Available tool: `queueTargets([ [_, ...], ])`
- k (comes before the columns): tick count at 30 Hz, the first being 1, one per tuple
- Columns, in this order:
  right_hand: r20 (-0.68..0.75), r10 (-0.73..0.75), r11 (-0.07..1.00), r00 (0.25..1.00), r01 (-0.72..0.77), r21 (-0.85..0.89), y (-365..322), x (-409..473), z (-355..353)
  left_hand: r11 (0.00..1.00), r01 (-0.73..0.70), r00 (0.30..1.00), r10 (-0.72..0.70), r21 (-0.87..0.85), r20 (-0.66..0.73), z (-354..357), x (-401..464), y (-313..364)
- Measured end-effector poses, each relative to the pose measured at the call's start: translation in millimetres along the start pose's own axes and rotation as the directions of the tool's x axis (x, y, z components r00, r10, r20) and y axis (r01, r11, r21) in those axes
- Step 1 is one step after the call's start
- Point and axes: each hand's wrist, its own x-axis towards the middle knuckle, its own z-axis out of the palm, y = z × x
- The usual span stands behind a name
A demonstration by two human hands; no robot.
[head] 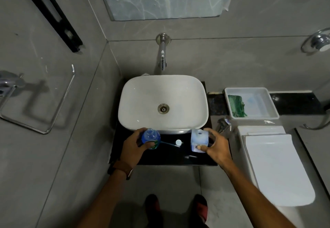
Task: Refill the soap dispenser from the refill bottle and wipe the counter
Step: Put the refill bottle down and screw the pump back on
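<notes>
Round bottle [151, 137]: blue, green label. Square bottle [199, 139]: pale blue. Table [169, 157]: black. Basin [163, 91]: white. Cloth [236, 105]: green, mesh-patterned.

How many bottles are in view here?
2: a round blue bottle in the left hand, front-left of the basin; a square pale bottle in the right hand, front-right. None seem hidden.

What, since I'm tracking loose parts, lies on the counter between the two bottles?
In the head view, a small white cap with a thin blue tube lies between the round bottle and the square bottle.
</notes>
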Motion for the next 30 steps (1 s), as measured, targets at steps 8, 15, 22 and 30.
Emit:
queueTargets([
  [8,0.046,0.033,0.997,0.998,-0.036,0.063,22,7,21,1.0,0.022,1.0,-0.022,0.007,-0.02,-6,-5,-14],
  [15,0.068,0.052,0.991,0.996,-0.06,0.122,32,12,26,1.0,0.004,1.0,-0.005,-0.005,-0.018,-11,-6,-13],
  [22,0.054,0.055,0.992,0.997,-0.061,0.113,37,9,22,0.999,-0.005,1.0,0.004,-0.032,-0.011,-11,-2,-15],
  [30,-0.271,-0.335,0.939,0.902,0.297,-0.173,-15,-21,21,0.995,0.013,1.0,-0.013,-0.101,0.002,-10,-3,-19],
])
